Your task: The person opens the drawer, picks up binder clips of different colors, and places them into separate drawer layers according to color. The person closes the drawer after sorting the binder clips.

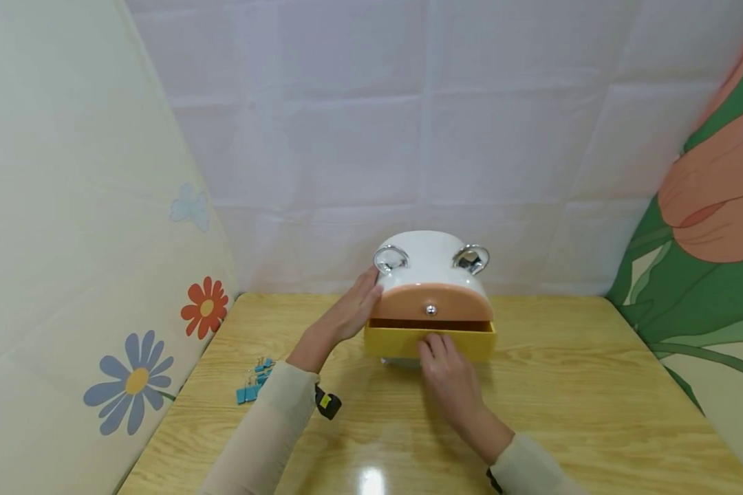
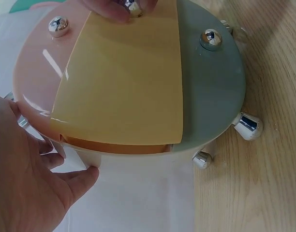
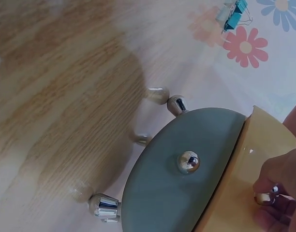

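A rounded white cabinet (image 1: 425, 256) with chrome ring ears stands on short metal feet. Its yellow drawer (image 1: 396, 342) juts out from the front, leaving a dark gap under the orange-pink upper drawer (image 1: 402, 302). My right hand (image 1: 450, 377) pinches the yellow drawer's shiny round knob (image 3: 264, 197) between thumb and fingers. Against the cabinet's left side rests my left hand (image 1: 349, 311), its thumb and fingers spread along the edge in the left wrist view. The grey-green lower drawer (image 3: 182, 140) sits flush, with its own chrome knob (image 3: 188, 162).
Several blue binder clips (image 1: 248, 394) lie on the wooden table (image 1: 563, 385) near my left forearm. A white cloth backdrop (image 1: 322, 151) hangs behind the cabinet. Flower-patterned panels (image 1: 130, 275) flank the table on both sides.
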`<state>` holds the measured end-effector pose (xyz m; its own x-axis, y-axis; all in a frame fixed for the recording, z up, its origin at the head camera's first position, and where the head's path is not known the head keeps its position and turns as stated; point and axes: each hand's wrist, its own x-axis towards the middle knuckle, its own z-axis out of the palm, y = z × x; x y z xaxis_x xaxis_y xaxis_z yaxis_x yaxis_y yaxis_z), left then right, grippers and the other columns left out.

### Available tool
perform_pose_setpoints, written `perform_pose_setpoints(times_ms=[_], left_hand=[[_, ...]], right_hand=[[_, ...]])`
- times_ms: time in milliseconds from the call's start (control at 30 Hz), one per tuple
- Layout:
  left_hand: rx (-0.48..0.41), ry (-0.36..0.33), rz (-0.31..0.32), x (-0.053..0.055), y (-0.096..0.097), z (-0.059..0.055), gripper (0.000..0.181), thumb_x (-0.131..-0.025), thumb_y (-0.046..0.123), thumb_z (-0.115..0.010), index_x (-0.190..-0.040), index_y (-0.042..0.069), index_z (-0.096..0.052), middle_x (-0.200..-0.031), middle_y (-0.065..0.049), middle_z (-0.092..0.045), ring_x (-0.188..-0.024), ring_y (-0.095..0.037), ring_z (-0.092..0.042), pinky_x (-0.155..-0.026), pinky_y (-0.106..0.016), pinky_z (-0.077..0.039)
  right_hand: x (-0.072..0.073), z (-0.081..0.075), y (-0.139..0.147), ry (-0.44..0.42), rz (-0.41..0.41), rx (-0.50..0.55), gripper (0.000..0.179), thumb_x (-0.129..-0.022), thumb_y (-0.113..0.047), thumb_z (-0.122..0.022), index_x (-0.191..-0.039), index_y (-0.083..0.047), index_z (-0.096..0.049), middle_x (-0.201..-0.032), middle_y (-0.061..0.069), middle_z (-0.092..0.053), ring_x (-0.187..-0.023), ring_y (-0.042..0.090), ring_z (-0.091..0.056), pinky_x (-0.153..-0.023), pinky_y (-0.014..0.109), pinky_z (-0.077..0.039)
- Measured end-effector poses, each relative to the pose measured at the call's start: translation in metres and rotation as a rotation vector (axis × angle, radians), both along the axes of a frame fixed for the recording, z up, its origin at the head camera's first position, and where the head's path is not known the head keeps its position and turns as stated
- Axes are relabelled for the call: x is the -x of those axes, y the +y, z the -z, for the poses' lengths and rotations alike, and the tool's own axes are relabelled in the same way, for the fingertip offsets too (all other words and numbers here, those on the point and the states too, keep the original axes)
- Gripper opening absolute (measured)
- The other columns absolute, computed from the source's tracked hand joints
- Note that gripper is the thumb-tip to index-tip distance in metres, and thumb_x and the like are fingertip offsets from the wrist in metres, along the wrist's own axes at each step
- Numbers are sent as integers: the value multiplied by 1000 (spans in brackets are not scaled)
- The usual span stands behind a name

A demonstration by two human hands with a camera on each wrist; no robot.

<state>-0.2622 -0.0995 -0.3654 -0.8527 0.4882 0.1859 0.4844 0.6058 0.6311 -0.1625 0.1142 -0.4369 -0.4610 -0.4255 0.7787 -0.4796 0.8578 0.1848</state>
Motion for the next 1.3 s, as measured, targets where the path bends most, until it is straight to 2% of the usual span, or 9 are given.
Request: perform_pose_setpoints(times_ms=[167, 233, 300, 400, 467, 700, 1000, 1300], left_hand=[[7, -1, -4, 0, 0, 0, 67, -109, 49, -15, -164, 15, 0, -170, -5, -8, -156, -20, -10, -125, -39, -13], [13, -4, -9, 0, 1, 1, 67, -109, 50, -15, -164, 15, 0, -171, -5, -8, -156, -20, -9, -125, -39, -13], [18, -9, -14, -1, 1, 1, 67, -108, 51, -15, -164, 16, 0, -171, -5, -8, -155, -19, -9, -125, -40, -13], [19, -9, -19, -1, 2, 1, 67, -108, 50, -16, -164, 16, 0, -171, -4, -8, -155, -18, -10, -125, -40, -13], [18, -7, -19, -1, 2, 1, 67, -108, 50, -16, -164, 16, 0, -171, -4, -9, -155, -18, -10, -125, -40, -13], [16, 8, -8, 1, 3, 1, 67, -109, 48, -17, -164, 15, -1, -170, -5, -10, -155, -18, -11, -125, -39, -14], [12, 8, -9, 2, 3, 2, 67, -109, 48, -17, -164, 15, 0, -171, -5, -9, -156, -19, -10, -125, -40, -13], [-1, 9, -6, 2, 4, 2, 65, -109, 46, -17, -164, 14, 0, -170, -6, -9, -155, -19, -10, -125, -39, -13]], right_hand=[[2, -2, 1, -76, 18, -29, 58, -108, -7, -13, -100, 6, -69, -99, 19, -63, -85, 32, -59, -63, 35, -57], [4, -2, 1, -95, 15, -28, 54, -106, -5, -16, -101, 6, -69, -100, 19, -63, -86, 32, -59, -64, 36, -57], [5, -2, 1, -102, 14, -27, 44, -104, -2, -25, -101, 6, -68, -100, 19, -63, -86, 32, -58, -65, 36, -57], [8, -1, 1, -93, 18, -26, 29, -96, 1, -40, -101, 6, -67, -99, 19, -62, -86, 32, -58, -64, 36, -56], [11, 0, 1, -78, 15, -19, 25, -92, 4, -43, -99, 6, -67, -97, 19, -62, -85, 33, -58, -62, 36, -55], [20, 1, 2, -25, -2, 2, 29, -91, 6, -36, -95, 7, -65, -94, 19, -60, -82, 33, -57, -58, 36, -53], [22, 0, 3, -65, 4, -23, 20, -85, 10, -50, -97, 7, -66, -97, 19, -61, -84, 32, -57, -63, 36, -54], [24, -1, 2, -55, 14, -21, 23, -87, 8, -45, -96, 7, -66, -96, 18, -60, -82, 32, -56, -62, 36, -52]])
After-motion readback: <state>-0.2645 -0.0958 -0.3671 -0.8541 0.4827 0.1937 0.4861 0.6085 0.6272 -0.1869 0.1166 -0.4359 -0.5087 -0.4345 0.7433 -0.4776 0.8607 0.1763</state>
